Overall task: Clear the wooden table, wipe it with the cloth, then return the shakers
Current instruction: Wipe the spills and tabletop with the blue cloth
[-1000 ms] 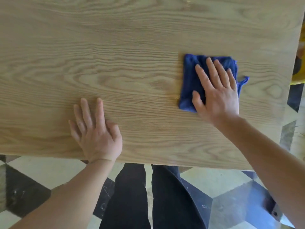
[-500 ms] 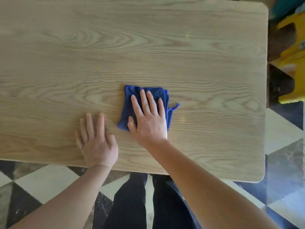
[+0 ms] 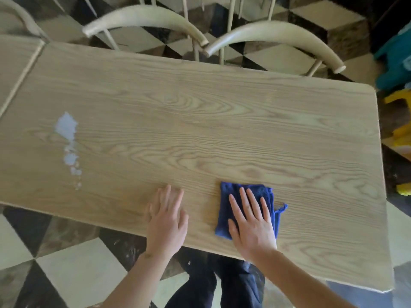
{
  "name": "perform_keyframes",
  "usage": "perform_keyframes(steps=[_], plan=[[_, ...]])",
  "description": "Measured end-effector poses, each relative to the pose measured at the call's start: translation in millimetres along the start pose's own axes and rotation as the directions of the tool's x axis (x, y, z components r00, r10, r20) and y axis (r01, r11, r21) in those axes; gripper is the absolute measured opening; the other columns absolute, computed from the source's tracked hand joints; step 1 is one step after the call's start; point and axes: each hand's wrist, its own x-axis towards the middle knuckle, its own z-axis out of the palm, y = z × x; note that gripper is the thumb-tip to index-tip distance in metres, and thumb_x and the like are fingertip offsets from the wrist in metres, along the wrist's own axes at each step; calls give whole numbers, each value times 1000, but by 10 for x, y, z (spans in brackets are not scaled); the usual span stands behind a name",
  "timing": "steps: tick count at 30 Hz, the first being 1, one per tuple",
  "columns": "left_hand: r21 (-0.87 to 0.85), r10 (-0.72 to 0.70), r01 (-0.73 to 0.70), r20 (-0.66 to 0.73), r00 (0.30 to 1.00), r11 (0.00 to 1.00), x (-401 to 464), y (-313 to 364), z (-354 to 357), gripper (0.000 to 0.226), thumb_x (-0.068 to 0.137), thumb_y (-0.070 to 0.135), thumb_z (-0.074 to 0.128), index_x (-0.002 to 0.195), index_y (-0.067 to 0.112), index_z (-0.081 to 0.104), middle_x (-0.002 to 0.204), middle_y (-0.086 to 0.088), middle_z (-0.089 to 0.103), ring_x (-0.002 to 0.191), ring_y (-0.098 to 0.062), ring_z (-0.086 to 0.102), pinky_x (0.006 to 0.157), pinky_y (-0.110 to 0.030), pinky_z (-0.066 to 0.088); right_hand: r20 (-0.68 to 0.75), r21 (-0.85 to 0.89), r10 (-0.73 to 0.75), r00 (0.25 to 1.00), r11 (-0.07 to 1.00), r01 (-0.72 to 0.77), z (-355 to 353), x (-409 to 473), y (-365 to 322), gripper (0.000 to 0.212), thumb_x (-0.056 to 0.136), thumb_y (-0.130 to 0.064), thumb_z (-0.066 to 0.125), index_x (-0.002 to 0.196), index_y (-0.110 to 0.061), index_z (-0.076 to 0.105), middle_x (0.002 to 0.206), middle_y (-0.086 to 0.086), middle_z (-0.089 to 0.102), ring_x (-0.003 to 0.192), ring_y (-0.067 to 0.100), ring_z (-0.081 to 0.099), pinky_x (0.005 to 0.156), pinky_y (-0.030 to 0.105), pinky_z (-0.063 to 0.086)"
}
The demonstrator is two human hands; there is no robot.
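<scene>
Wooden table (image 3: 200, 130) | cloth (image 3: 244, 196) slid rightward | chairs (image 3: 273, 34) newly visible

My right grip (image 3: 252, 227) lies flat with straight fingers on the blue cloth (image 3: 226, 210), low in the frame, right of centre. My left grip (image 3: 166, 221) rests flat on the wooden counter (image 3: 200, 121) just beside it. A pale wet patch (image 3: 66, 130) shows at left. Two chair backs (image 3: 144, 16) stand at the top.

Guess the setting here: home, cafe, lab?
Probably a cafe or dining area, though a home dining room is possible. Clues: a long light wooden table, two cream curved-back chairs tucked along its far side, and a black, grey and cream geometric tiled floor.
</scene>
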Motion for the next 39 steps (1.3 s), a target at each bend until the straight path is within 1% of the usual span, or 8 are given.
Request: perform_keyframes(steps=[6, 8, 12, 15, 20, 24, 30, 39], plan=[[-38, -208, 210, 44, 977, 977, -353, -825, -304, 59, 96, 42, 43, 153, 36, 24, 166, 1, 15, 155, -23, 12, 124, -47, 20, -36, -83, 11, 999, 996, -14, 76, 135, -319, 63, 97, -44, 26, 156, -20, 30, 164, 10, 22, 153, 29, 16, 121, 56, 18], [-49, -227, 231, 64, 972, 972, -437, -1060, -380, 58, 98, 42, 41, 153, 36, 23, 166, 1, 13, 155, -22, 11, 124, -43, 19, -22, -90, -11, 1000, 996, 9, 91, 241, -554, 64, 98, -45, 23, 155, -19, 30, 164, 11, 22, 153, 29, 16, 121, 56, 17], [-110, -238, 245, 75, 968, 963, -512, -1466, -475, 55, 97, 38, 41, 150, 34, 29, 164, 2, 15, 152, -20, 20, 118, -39, 34, 10, -92, -133, 991, 987, 134, 141, 467, -1159, 65, 101, -48, 9, 155, -20, 30, 164, 10, 20, 153, 29, 16, 122, 54, 15], [-179, -300, 305, 55, 952, 936, -467, -1728, -568, 53, 96, 36, 43, 148, 30, 33, 163, 4, 18, 151, -18, 23, 113, -37, 42, 30, -93, -212, 977, 972, 214, 160, 620, -1576, 62, 100, -46, 20, 155, -20, 32, 164, 11, 22, 152, 29, 19, 120, 54, 16], [-138, -332, 336, 51, 942, 932, -299, -2117, -729, 60, 96, 35, 43, 153, 32, 26, 166, 3, 15, 155, -26, 7, 123, -41, 25, 59, -114, -322, 945, 938, 327, 243, 824, -2099, 61, 100, -46, 27, 156, -21, 26, 165, 10, 18, 153, 28, 16, 120, 53, 15], [-142, -364, 356, -30, 931, 924, -80, -2385, -852, 57, 96, 36, 48, 151, 29, 35, 164, 2, 24, 154, -27, 14, 122, -43, 28, 93, -86, -419, 903, 900, 427, 296, 985, -2481, 63, 99, -47, 34, 157, -23, 25, 165, 9, 17, 153, 28, 17, 120, 53, 15], [-175, -398, 391, -9, 917, 904, 285, -2806, -1082, 64, 95, 31, 55, 154, 26, 30, 166, 5, 19, 155, -19, 11, 122, -41, 27, 128, -33, -633, 763, 767, 641, 432, 1276, -3211, 63, 98, -49, 39, 155, -26, 29, 164, 7, 21, 153, 26, 18, 117, 54, 12], [-143, -397, 402, 62, 916, 904, 654, -3213, -1526, 61, 97, 32, 52, 153, 34, 27, 167, 8, 10, 155, -16, 8, 123, -41, 25, 181, 59, -508, 842, 860, 506, 336, 1448, -3812, 61, 94, -47, 44, 151, -29, 38, 163, 3, 28, 150, 21, 27, 117, 50, 15]])
